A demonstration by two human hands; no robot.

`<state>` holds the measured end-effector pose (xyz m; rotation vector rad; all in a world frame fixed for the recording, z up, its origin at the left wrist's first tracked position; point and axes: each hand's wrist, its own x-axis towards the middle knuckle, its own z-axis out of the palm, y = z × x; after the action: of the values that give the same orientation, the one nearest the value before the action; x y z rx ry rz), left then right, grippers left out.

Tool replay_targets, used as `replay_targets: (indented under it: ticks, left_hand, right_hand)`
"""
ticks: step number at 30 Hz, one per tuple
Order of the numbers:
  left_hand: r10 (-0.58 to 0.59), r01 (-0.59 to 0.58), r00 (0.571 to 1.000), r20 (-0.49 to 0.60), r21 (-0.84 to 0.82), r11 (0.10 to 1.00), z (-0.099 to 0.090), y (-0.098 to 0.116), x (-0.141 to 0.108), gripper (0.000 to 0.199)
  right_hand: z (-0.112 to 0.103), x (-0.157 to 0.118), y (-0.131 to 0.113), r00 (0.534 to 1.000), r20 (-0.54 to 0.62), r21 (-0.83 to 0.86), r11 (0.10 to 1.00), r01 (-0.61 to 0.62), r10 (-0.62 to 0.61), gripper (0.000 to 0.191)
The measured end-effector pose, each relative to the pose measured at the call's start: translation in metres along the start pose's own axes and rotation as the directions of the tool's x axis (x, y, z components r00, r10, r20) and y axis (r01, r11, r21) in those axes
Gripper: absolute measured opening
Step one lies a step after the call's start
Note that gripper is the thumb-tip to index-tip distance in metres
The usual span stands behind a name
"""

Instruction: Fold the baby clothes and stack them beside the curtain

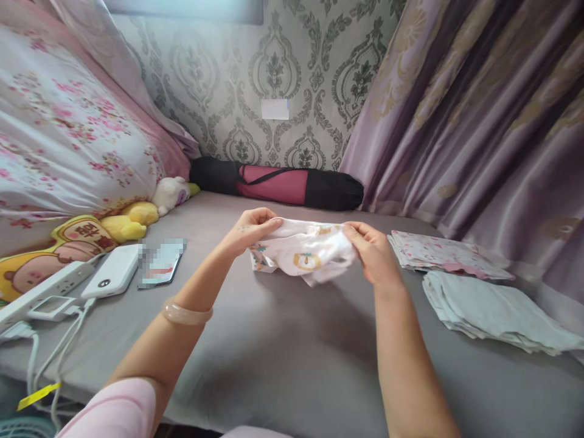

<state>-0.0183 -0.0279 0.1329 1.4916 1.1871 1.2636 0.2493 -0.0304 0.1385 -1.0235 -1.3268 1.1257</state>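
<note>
Both hands hold a small white garment (303,252) printed with a lion face and other figures, stretched between them over the grey bed sheet (283,353). Its exact kind is hard to make out. My left hand (258,230) pinches the top left corner, thumb on the near side. At the opposite corner, the fingers of my right hand (370,246) are closed on the top edge. The cloth's lower edge hangs loose in folds. To the right lie a folded floral cloth (449,252) and a stack of folded pale cloths (493,310).
A power strip (50,289) with cables, a white power bank (112,271) and a phone (162,264) lie on the left. Plush toys (125,222) line the floral bedding (77,121). A black and red rolled bag (276,184) rests along the wall. Purple curtains (479,121) hang right.
</note>
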Motion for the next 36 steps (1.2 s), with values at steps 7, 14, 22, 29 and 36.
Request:
replay_targets:
  ticks: [7,14,22,29,36]
  left_hand:
    - [-0.145,0.147,0.973,0.179,-0.001,0.989,0.016,-0.022,-0.001,0.035]
    - [-0.183,0.187,0.964,0.193,-0.006,0.982,0.04,-0.046,-0.001,0.034]
    - [-0.205,0.207,0.969,0.141,0.001,0.978,0.036,-0.048,0.001,0.048]
    - [-0.233,0.241,0.962,0.141,-0.045,0.97,0.005,-0.055,-0.021,0.052]
    - [-0.03,-0.009,0.99,0.135,0.276,0.961,-0.002,-0.067,-0.048,0.03]
  right_hand:
    - [-0.034,-0.008,0.006,0.952,0.21,-0.341,0.929,-0.143,0.224,0.043]
    - [-0.03,0.007,0.057,0.87,0.438,-0.495,0.869,0.023,0.227,0.025]
    - [0.003,0.005,0.074,0.836,0.536,-0.486,0.853,0.189,0.12,0.029]
    - [-0.023,0.01,0.062,0.889,0.424,-0.583,0.803,0.121,0.174,0.026]
    - [-0.026,0.011,0.057,0.935,0.353,-0.631,0.745,0.217,0.026,0.023]
